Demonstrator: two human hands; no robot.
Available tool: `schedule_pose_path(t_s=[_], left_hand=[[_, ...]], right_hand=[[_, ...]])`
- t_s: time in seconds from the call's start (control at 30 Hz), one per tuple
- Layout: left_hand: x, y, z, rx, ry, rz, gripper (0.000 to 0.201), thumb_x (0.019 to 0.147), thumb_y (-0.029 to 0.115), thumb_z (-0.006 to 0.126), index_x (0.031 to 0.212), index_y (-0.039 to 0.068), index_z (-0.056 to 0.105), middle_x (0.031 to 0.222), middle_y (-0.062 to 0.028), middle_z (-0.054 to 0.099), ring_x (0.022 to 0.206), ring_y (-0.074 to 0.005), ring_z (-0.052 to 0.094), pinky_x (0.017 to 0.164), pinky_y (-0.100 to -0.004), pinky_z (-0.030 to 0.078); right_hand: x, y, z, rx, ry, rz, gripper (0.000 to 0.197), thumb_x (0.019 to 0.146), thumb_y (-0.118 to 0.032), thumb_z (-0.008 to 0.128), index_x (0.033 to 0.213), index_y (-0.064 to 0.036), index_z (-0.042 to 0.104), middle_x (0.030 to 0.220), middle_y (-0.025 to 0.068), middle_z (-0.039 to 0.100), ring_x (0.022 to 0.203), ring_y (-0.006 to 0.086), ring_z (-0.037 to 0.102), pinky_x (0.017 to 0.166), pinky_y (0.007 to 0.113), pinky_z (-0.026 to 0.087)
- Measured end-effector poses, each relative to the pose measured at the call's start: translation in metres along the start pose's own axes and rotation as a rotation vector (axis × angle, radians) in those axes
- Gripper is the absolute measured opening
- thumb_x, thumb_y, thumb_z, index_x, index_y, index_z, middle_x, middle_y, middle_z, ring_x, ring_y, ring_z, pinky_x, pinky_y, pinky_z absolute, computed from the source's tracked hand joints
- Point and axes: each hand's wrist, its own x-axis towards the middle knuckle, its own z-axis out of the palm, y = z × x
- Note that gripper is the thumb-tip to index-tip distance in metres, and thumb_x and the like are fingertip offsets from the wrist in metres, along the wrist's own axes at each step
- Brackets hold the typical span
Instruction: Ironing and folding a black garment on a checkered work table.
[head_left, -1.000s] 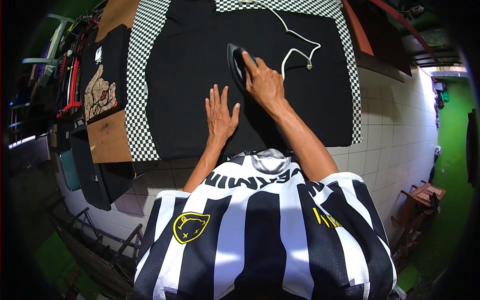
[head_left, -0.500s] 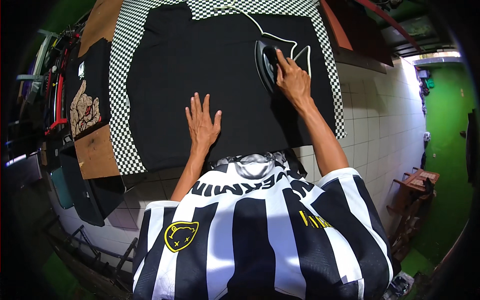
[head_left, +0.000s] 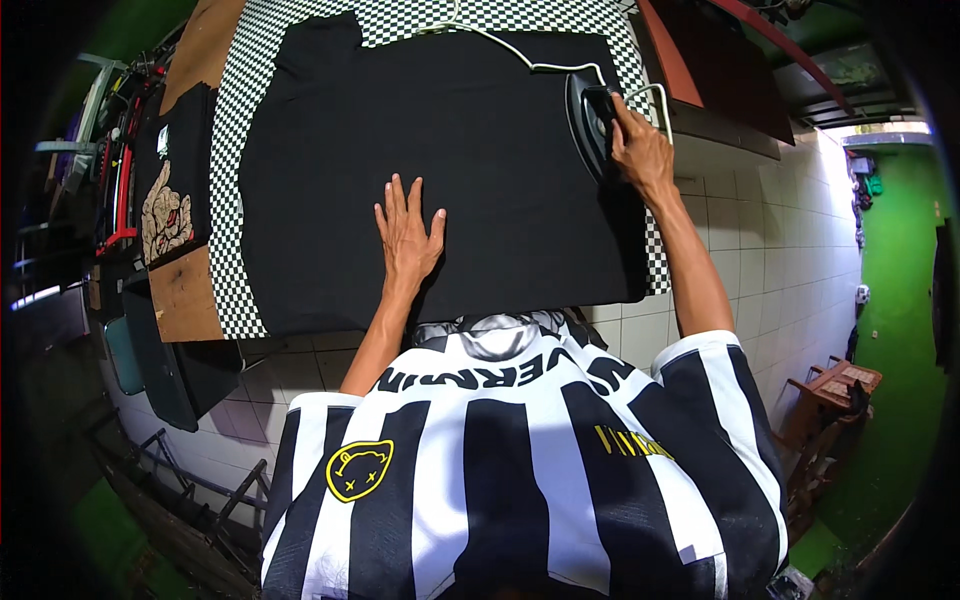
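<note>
A black T-shirt (head_left: pixel 320 190) lies spread over a black-and-white checkered cloth (head_left: pixel 232 200) on the table. My left hand (head_left: pixel 410 235) rests flat on the shirt near its middle, fingers stretched out. Toward the shirt's right edge, my right hand (head_left: pixel 642 150) is wrapped round the handle of a dark clothes iron (head_left: pixel 585 125), whose soleplate stands on the fabric. A white power cord (head_left: pixel 500 45) runs from the iron across the shirt's far edge. My palm hides part of the handle.
On the left, a folded black garment with a printed hand (head_left: pixel 170 215) lies on brown board (head_left: pixel 185 295). A dark green chair (head_left: pixel 170 370) stands beside the table's left side. Tiled floor (head_left: pixel 745 240) extends to the right, with a wooden stand (head_left: pixel 835 385) farther off.
My right hand has slid the iron rightward to the shirt's right edge, and the cord has shifted with it. My left hand stays flat in nearly the same place.
</note>
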Motion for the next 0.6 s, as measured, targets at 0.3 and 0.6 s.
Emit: schedule_pose_path(t_s=[0.3, 0.6], left_hand=[[-0.048, -0.066, -0.007, 0.072, 0.066, -0.046, 0.061, 0.101, 0.04, 0.052, 0.153, 0.009, 0.041, 0.164, -0.0214, 0.025, 0.152, -0.0377, 0.023, 0.123, -0.054, 0.016], [-0.066, -0.056, -0.016, -0.087, 0.142, -0.14, 0.061, 0.101, 0.038, 0.052, 0.153, 0.008, 0.04, 0.164, -0.0222, 0.024, 0.154, -0.0371, 0.018, 0.123, -0.0539, 0.012]], right_hand=[[-0.018, -0.036, 0.016, 0.149, 0.077, 0.007, 0.043, 0.093, -0.022, 0.063, 0.136, -0.023, 0.064, 0.099, 0.0168, 0.074, 0.085, 0.0391, 0.071, 0.073, 0.045, 0.057], [-0.11, -0.134, -0.021, 0.326, 0.005, -0.178, 0.044, 0.081, -0.01, 0.071, 0.125, -0.0186, 0.069, 0.102, 0.0093, 0.073, 0.077, 0.032, 0.072, 0.062, 0.038, 0.057]])
